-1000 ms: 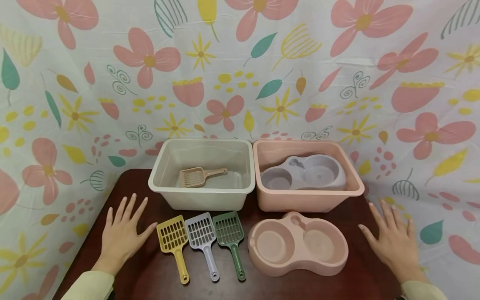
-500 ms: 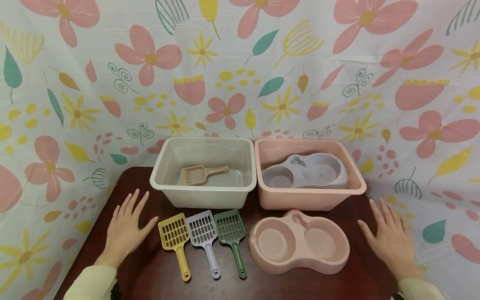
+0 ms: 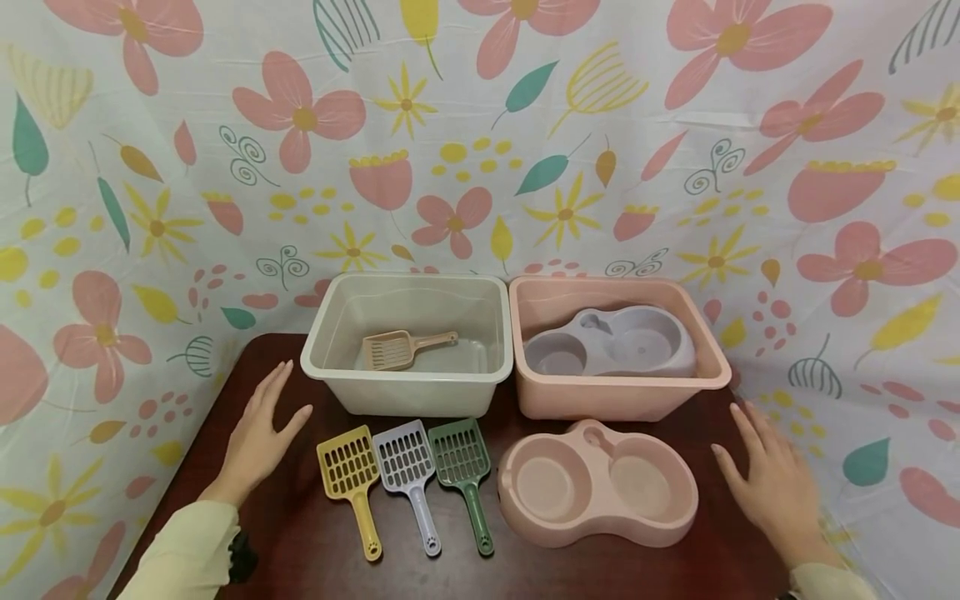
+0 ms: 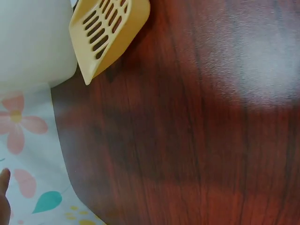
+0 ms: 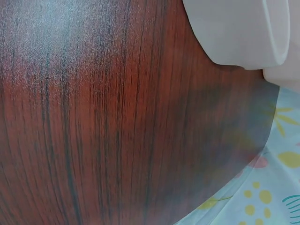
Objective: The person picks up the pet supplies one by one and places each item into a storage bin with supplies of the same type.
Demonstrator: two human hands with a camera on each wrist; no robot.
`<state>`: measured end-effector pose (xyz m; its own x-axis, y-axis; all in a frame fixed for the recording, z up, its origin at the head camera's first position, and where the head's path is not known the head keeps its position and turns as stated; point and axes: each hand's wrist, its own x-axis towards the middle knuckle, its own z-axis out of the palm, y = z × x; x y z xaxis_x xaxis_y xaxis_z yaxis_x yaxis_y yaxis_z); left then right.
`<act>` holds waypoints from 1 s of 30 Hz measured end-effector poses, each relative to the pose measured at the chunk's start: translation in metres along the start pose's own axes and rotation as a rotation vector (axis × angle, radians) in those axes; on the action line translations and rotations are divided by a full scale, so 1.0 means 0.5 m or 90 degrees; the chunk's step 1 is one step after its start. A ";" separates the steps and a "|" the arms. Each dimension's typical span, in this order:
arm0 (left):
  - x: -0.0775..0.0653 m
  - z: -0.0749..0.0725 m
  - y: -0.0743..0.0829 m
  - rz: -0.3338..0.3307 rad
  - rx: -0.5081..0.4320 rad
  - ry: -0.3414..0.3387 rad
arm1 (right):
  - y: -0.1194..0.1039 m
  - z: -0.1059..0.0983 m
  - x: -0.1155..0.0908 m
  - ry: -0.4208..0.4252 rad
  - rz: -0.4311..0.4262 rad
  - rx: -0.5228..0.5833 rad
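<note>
My left hand (image 3: 258, 437) is at the table's left side, fingers straight and holding nothing, nearest to the yellow litter scoop (image 3: 350, 479). Beside that scoop lie a lavender litter scoop (image 3: 407, 471) and a green litter scoop (image 3: 462, 467), handles toward me. At the right edge my right hand (image 3: 776, 475) is extended with nothing in it, apart from the pink double pet bowl (image 3: 597, 529). In the left wrist view the yellow scoop (image 4: 110, 35) shows at the top, with a fingertip (image 4: 3, 183) at the left edge. The right wrist view shows part of the pink bowl (image 5: 229, 35).
Behind the scoops stands a grey-white litter box (image 3: 408, 395) with a tan scoop (image 3: 390, 350) inside. Touching its right side is a pink litter box (image 3: 622, 400) holding a grey double bowl (image 3: 600, 350). A flowered cloth (image 3: 450, 108) hangs behind the dark wooden table (image 3: 300, 542).
My left hand has turned onto its side, its fingers now closer together. The right hand has shifted slightly inward and turned a little. The scoops, bowls and boxes stay in place.
</note>
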<state>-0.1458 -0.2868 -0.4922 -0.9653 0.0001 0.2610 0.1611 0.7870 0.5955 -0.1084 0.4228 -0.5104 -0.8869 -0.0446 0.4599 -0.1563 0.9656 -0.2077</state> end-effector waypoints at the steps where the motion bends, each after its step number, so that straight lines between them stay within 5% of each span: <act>1: 0.004 0.000 0.001 -0.005 -0.018 -0.006 | -0.002 0.000 0.000 0.001 0.000 0.002; 18: 0.054 0.010 0.020 -0.060 -0.177 -0.016 | -0.033 0.011 0.002 0.015 -0.007 0.015; 30: 0.072 0.019 0.034 -0.072 -0.294 -0.009 | -0.061 0.013 0.000 0.075 -0.030 0.037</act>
<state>-0.1796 -0.2678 -0.4799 -0.9843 -0.0585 0.1665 0.1262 0.4259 0.8959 -0.1066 0.3919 -0.5095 -0.8209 -0.0563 0.5683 -0.2252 0.9464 -0.2315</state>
